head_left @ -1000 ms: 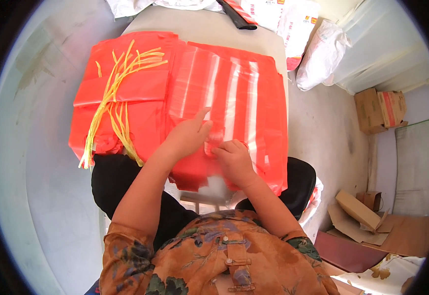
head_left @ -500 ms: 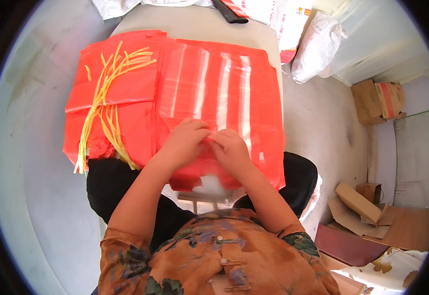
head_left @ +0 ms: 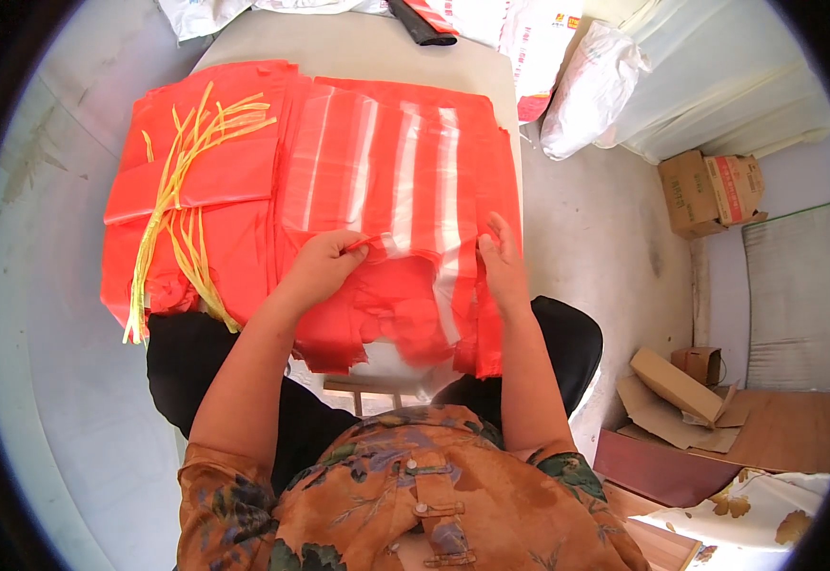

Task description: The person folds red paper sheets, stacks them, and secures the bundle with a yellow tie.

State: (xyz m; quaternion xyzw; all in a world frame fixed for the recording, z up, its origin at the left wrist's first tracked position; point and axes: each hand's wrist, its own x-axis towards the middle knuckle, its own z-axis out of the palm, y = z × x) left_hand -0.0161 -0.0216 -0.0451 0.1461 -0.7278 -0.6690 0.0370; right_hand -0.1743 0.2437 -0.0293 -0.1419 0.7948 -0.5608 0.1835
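A stack of red plastic bags [head_left: 491,124], crossed by pale clear stripes, lies on the table in front of me. My left hand [head_left: 325,271] pinches the edge of the top red plastic bag [head_left: 405,295] between thumb and fingers. Farther right, my right hand [head_left: 503,271] has the same bag's edge at its thumb and fingers, which point away from me. Between the hands the edge is spread wide, and the crumpled near part hangs toward my lap. To the left sits a second pile of folded red bags [head_left: 215,176], with yellow plastic strips [head_left: 179,181] lying across it.
The pale table [head_left: 339,43] extends beyond the bags. White sacks [head_left: 591,90] stand past its far right corner, near a black item [head_left: 420,24] on the far edge. Cardboard boxes [head_left: 691,195] and flattened cardboard [head_left: 667,409] are on the right.
My hands were close together at the bag's middle; now they are apart, the right one farther right. The bag's edge has been drawn open between them.
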